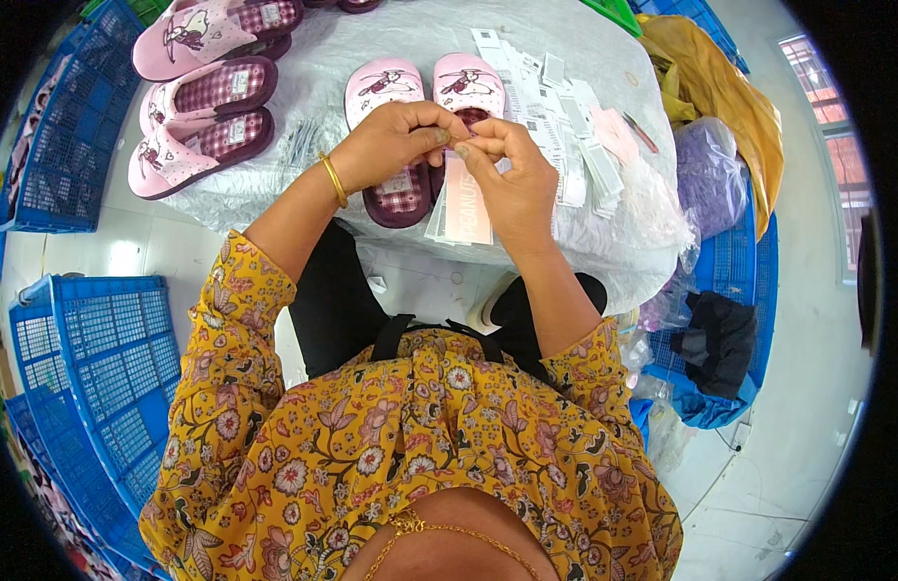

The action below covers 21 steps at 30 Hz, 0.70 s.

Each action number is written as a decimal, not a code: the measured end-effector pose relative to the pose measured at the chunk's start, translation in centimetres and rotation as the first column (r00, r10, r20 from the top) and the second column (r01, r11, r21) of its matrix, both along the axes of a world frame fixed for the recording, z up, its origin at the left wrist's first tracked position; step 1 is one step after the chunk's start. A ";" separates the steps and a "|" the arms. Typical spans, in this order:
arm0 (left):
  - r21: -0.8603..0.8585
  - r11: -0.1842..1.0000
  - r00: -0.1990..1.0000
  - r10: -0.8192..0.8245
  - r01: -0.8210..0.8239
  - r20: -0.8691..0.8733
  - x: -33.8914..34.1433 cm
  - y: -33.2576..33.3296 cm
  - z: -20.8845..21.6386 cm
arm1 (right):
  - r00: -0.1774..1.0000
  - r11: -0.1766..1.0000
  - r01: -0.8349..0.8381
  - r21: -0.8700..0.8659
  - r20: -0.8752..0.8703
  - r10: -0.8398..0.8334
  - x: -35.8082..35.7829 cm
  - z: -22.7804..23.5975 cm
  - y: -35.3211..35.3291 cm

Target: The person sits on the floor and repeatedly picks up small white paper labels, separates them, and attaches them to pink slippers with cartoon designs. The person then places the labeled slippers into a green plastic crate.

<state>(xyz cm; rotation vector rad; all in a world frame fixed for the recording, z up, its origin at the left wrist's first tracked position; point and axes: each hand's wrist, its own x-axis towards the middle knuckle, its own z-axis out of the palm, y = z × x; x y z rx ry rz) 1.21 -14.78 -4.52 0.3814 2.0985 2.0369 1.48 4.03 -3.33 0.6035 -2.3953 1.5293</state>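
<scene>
Above a pair of pink slippers, my left hand (pixel 396 145) and my right hand (pixel 517 184) meet with thumbs and fingers pinched. From beneath my right thumb hangs a pink hang tag (pixel 468 215), with white tags fanned behind it. Whatever my left fingertips pinch is too small to make out. The left slipper (pixel 383 79) and the right slipper (pixel 468 79) lie side by side, toes pointing away, each with a printed figure. A dark red checked insole shows below my left hand. My hands and the tags cover much of the right slipper.
More pink slippers (pixel 202 126) lie at the left of the plastic-covered table (pixel 323 39). Loose white tags (pixel 551 107) spread to the right, near a red pen (pixel 641 133). Thin fasteners (pixel 302 143) lie left of my hands. Blue crates (pixel 115 358) stand at the left, others at the right.
</scene>
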 end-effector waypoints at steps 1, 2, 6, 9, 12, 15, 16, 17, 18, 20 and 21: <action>-0.012 1.000 1.000 0.002 -0.002 -0.011 0.0 0.0 0.1 | 1.000 1.000 0.001 0.002 -0.007 -0.001 -0.1 -0.2 0.0; -0.024 1.000 1.000 0.004 -0.005 -0.022 0.0 0.1 0.1 | 1.000 1.000 0.002 0.003 -0.014 -0.002 -0.2 -0.4 0.0; 0.006 0.999 0.993 0.048 -0.048 -0.110 0.1 0.4 -0.7 | 0.999 0.999 -0.003 0.035 -0.034 0.004 -0.3 -0.4 0.0; 0.016 0.999 0.995 0.038 -0.037 -0.091 -0.1 0.3 -1.1 | 0.999 1.000 -0.030 0.010 -0.034 0.030 -0.5 -0.9 0.0; -0.001 1.000 0.997 0.013 -0.014 -0.074 -0.1 0.2 -1.3 | 0.999 0.999 -0.032 0.020 -0.033 0.033 -0.5 -0.9 -0.1; -0.044 0.998 0.990 0.048 -0.054 -0.129 0.2 0.3 -1.2 | 0.999 1.000 -0.031 -0.001 0.030 0.031 -0.3 -0.5 -0.3; -0.068 0.995 0.983 0.064 -0.076 -0.171 0.3 0.4 -1.0 | 0.999 0.999 -0.044 0.030 -0.005 0.044 -0.4 -0.7 -0.3; -0.092 0.991 0.974 0.078 -0.100 -0.213 0.3 0.4 -1.0 | 0.998 0.996 -0.056 0.062 -0.039 0.059 -0.7 -1.0 -0.1; -0.141 0.982 0.953 0.082 -0.127 -0.292 0.4 0.3 -1.0 | 0.994 0.993 -0.072 0.091 -0.071 0.079 -0.9 -1.2 -0.1; -0.231 0.954 0.893 0.072 -0.192 -0.443 0.5 0.2 -1.1 | 0.991 0.986 -0.078 0.147 -0.094 0.093 -0.6 -0.9 0.1; -0.254 0.947 0.896 0.070 -0.198 -0.438 0.6 0.2 -1.0 | 0.989 0.982 -0.080 0.174 -0.105 0.099 -0.4 -0.7 0.1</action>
